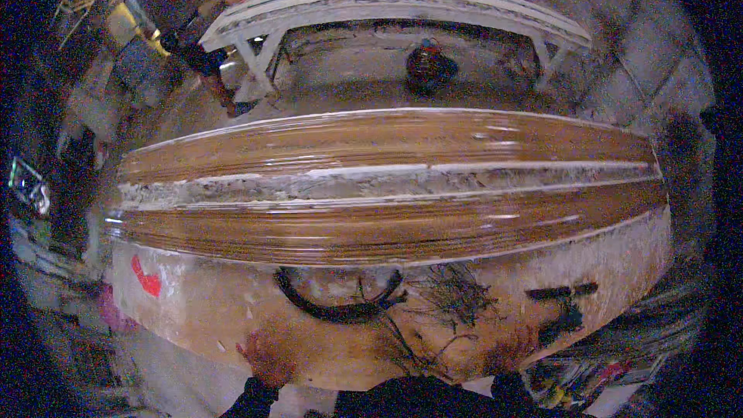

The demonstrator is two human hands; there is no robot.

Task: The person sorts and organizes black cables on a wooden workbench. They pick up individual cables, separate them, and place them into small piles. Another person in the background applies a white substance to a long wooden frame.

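Left hand lies flat, fingers spread, palm down on the near edge of a worn, pale-stained board; it closes on nothing. Right hand rests on the same near edge further right, also pressed down, though blur and dim light leave its finger spread uncertain; nothing visibly held in it. Dark sleeves enter from the lower edge. Between the hands, on the board: a curved black strip like a loop of rubber or cable, a tangle of thin dark wires or fibres just right of it, and a small black bracket-like piece further right. A red paint mark sits toward the left end. Just beyond the board lies a long brown moulded panel, glossy, running left to right, with a rough grey-white central channel along its length. Judgement on progress: the brown faces look coated or finished and shiny, while the central channel looks raw and unfinished; no tool in either hand, so work appears paused with both hands bracing. Background: a pale workbench on trestle legs, a dark round object on the floor beneath it, another person at upper left.
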